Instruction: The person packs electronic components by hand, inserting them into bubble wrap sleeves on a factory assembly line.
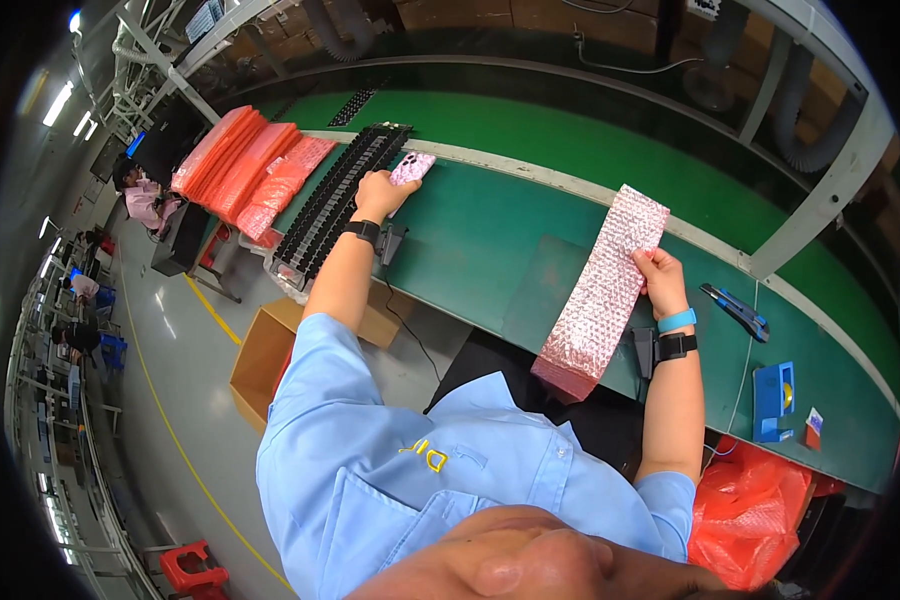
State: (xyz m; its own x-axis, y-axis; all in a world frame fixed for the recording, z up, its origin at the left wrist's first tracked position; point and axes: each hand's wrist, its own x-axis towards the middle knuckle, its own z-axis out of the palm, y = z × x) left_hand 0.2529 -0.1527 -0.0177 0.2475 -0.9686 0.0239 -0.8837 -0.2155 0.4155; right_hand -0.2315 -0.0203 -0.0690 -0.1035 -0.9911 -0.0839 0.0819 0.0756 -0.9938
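Observation:
My left hand (377, 195) reaches to the far left of the green bench, its fingers closed on a phone (412, 168) with a pink patterned back and dark camera rings. Right beside that hand lies a long black ridged rack (335, 212). At the right, my right hand (662, 280) pinches the edge of a long strip of pinkish bubble wrap (602, 290). The strip runs across the bench from its far rim and hangs over the near edge. Each wrist wears a black strap with a small box, and a blue band circles the right one.
Red bubble-wrap bags (245, 165) are stacked at the far left. On the right lie a blue utility knife (735, 312) and a blue tape dispenser (773, 402). Red plastic wrap (745, 515) bulges below the bench, and a cardboard box (260, 350) stands at left. A white post (825, 170) rises behind.

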